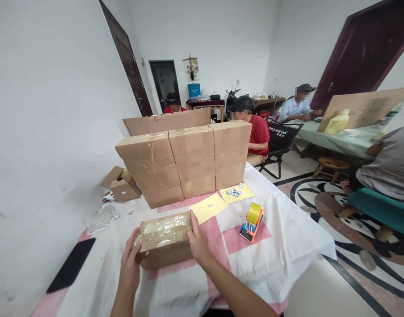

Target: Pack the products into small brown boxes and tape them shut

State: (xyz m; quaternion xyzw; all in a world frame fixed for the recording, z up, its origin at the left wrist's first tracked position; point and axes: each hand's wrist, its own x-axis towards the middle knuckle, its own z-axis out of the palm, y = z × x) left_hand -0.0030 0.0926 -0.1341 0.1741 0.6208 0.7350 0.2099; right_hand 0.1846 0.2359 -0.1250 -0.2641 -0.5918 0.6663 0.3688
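Small box (163, 240) nr edge: brown cardboard w/ clear glossy tape over top. Stacked boxes (185, 163) far side: plain tan-brown, tape strips slightly shinier. Tablecloth (281, 246): white w/ pink squares/checks. Yellow sheet (207, 208) just right of small box; 2nd yellow sheet (237, 192) further right w/ small white-blue bits on it. Tape dispenser (252, 224) right: orange body, yellow-green roll, blue patch. Phone (71, 265) nr left: black. Open carton (121, 185) far left: brown. Floor (321, 202) right: cream w/ black-brown swirl pattern. Doors dark maroon, walls white
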